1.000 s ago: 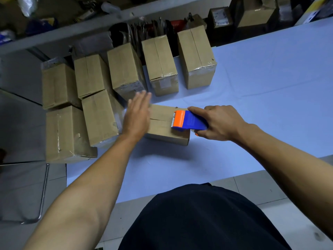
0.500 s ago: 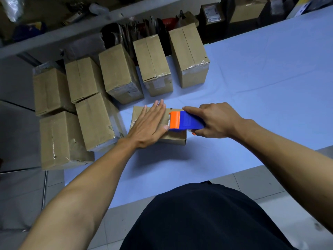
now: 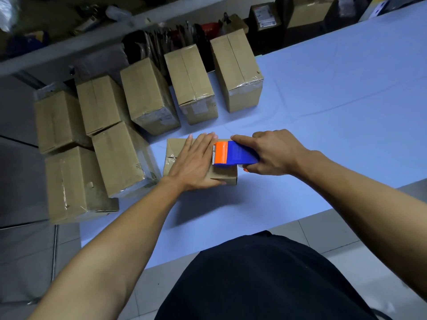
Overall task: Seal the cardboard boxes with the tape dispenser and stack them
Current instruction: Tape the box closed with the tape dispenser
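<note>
A small flat cardboard box [image 3: 176, 153] lies on the blue table [image 3: 335, 116] in front of me. My left hand [image 3: 196, 162] lies flat on its top with straight fingers and presses it down. My right hand [image 3: 272, 153] grips the blue and orange tape dispenser [image 3: 231, 154], whose orange toothed end sits over the right part of the box, right beside my left fingertips. Clear tape shows on the box's left end.
Several sealed cardboard boxes stand in a row behind, such as one at the back right [image 3: 235, 72], and more are stacked at the table's left edge [image 3: 120, 158]. A cluttered shelf [image 3: 92, 42] runs along the back. Grey floor tiles [image 3: 323, 232] lie below the table's near edge.
My left hand came down from beside the box onto its top and slid right, up against the dispenser. The dispenser stayed over the box's right part.
</note>
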{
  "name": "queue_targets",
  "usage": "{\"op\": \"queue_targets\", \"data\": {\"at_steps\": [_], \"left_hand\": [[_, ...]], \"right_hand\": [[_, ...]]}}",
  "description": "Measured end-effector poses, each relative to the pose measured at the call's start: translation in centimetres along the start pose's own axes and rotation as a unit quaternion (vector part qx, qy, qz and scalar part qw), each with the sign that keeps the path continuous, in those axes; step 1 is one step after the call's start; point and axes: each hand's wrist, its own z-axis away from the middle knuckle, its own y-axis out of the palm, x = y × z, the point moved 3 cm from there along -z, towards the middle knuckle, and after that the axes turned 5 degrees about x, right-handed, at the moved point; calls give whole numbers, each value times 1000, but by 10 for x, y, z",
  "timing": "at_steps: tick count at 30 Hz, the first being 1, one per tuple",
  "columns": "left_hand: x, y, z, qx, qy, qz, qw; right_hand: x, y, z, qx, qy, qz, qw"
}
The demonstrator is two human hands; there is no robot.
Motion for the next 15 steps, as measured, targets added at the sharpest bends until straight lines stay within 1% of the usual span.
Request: {"op": "queue_targets", "data": {"at_steps": [6, 11, 15], "left_hand": [[5, 0, 0, 3, 2, -28, 1000], [7, 3, -2, -13, 3, -23, 1000], [7, 0, -2, -13, 1, -14, 1000]], "right_hand": [[-20, 3, 15, -8, 4, -28, 1000], [-35, 10, 31, -19, 12, -68, 997], [-46, 24, 44, -10, 33, -100, 994]]}}
